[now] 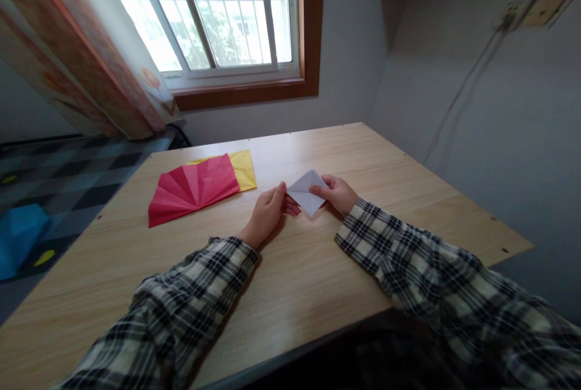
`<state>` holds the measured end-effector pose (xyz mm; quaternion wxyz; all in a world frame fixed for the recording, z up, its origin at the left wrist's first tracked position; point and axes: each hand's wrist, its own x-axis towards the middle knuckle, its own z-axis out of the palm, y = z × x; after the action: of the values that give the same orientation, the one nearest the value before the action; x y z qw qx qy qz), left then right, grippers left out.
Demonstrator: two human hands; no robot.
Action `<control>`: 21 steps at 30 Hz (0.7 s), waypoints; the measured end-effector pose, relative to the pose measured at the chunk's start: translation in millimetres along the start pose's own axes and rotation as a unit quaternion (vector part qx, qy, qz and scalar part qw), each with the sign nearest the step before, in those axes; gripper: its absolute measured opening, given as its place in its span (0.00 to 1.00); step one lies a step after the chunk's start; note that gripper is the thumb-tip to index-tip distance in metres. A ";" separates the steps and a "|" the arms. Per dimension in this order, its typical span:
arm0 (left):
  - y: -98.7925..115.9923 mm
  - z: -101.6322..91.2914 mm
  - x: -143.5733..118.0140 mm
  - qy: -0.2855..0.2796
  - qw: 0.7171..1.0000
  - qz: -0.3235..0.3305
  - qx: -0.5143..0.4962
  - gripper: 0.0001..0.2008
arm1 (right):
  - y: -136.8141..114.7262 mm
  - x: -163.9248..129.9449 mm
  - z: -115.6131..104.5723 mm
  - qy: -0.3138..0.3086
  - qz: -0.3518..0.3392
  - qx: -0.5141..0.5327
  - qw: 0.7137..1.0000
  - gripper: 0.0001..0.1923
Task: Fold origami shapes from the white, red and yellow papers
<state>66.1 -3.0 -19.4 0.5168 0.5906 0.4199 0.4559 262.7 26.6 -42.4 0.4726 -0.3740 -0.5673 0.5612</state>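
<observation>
A small white folded paper, diamond-shaped with a crease across it, lies on the wooden table between my hands. My left hand pinches its left corner with thumb and fingertips. My right hand grips its right edge, fingers curled over the paper. Both arms wear plaid sleeves.
A red creased paper lies to the left on the table, overlapping a yellow sheet. A window and curtain stand behind. The wall is close on the right. A blue object sits on the checkered floor, left.
</observation>
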 end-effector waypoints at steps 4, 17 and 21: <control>-0.7 -1.0 0.8 -0.012 0.998 -0.017 -0.056 0.33 | -1.4 0.7 0.8 0.006 0.004 0.015 1.000 0.26; 5.2 -3.6 -1.9 0.008 0.999 0.005 0.049 0.29 | -5.5 0.4 2.6 -0.020 0.021 0.022 0.999 0.31; 2.9 -3.8 -0.8 0.012 1.000 -0.003 0.017 0.27 | -6.0 0.2 3.1 -0.008 0.009 0.013 1.000 0.32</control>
<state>62.3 -3.3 -16.4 0.5032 0.5925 0.4356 0.4538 260.3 25.3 -36.2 0.4680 -0.3683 -0.5600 0.5760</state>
